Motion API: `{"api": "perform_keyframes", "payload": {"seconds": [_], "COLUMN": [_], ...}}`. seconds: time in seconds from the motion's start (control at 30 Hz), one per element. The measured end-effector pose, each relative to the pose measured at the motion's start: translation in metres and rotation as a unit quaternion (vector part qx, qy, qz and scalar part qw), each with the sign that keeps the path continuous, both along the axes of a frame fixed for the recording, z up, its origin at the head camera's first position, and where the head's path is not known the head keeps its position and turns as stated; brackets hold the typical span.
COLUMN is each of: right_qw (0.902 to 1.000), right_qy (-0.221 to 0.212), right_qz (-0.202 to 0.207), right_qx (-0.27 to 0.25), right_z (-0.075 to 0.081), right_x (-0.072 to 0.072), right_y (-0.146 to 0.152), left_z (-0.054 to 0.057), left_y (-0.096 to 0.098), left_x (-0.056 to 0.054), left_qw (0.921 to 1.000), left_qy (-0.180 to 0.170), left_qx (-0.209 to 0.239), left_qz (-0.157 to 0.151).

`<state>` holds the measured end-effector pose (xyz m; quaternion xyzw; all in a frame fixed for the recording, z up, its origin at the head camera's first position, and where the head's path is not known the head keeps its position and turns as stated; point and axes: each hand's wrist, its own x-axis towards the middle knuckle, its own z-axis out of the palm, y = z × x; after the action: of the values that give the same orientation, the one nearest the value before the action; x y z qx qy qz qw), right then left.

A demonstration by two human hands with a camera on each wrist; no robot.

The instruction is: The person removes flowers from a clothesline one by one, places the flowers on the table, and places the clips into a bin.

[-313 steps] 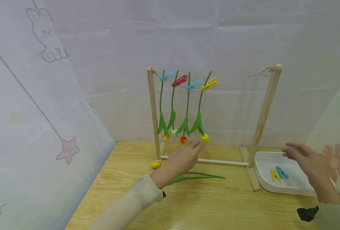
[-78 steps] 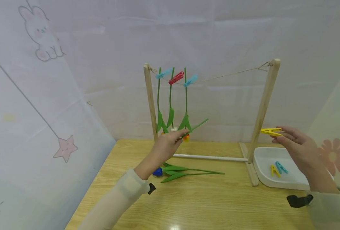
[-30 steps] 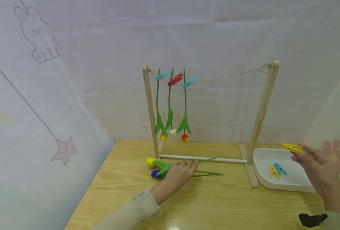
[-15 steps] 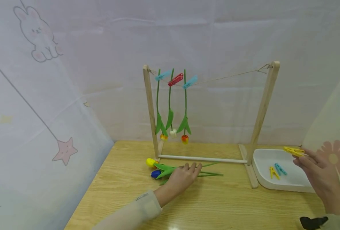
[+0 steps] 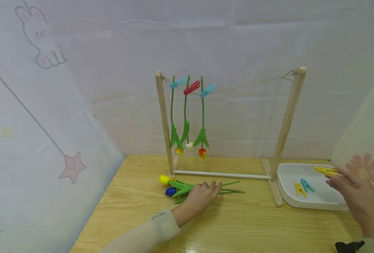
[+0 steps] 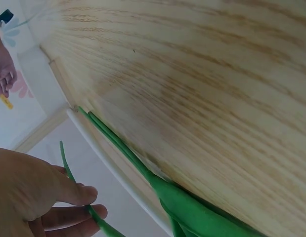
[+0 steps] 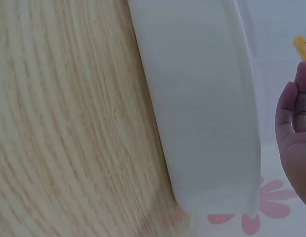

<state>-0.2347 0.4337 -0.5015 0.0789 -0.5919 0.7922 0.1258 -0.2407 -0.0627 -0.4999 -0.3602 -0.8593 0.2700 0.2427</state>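
Observation:
My left hand reaches low over the artificial tulips on the table and pinches a thin green stem between thumb and fingers. A yellow tulip head and a blue tulip head show left of this hand, which hides part of their leaves. More stems lie beneath it. Above the tray's right part, my right hand holds a yellow clothespin by its fingertips. On the rack's string, blue, red and blue clothespins each grip a tulip hanging head down.
A wooden rack with a white lower bar stands behind the tulips. The white tray beside its right foot holds a yellow clothespin and a turquoise one. Patterned cloth closes off the back and sides.
The yellow tulip once hung fourth on the string; it came off and went down to the table in my left hand. Its yellow clothespin is now in my right hand, lowered toward the tray.

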Motion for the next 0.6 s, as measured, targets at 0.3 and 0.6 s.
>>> {"api": "perform_keyframes", "payload": {"seconds": [0.3,0.6], "right_qw": [0.9960,0.9953], "right_qy": [-0.063,-0.046], "right_qz": [-0.059,-0.084], "right_qx": [0.022,0.010], "right_z": [-0.007,-0.009], "right_x": [0.002,0.002], "right_y": [0.007,0.009], "left_z": [0.003,0.016], "left_y": [0.001,0.000], "left_x": [0.004,0.009], "left_qw": [0.9992,0.9995], "left_qy": [-0.034,-0.019], "left_qx": [-0.018,-0.024], "left_qz": [0.013,0.000]}}
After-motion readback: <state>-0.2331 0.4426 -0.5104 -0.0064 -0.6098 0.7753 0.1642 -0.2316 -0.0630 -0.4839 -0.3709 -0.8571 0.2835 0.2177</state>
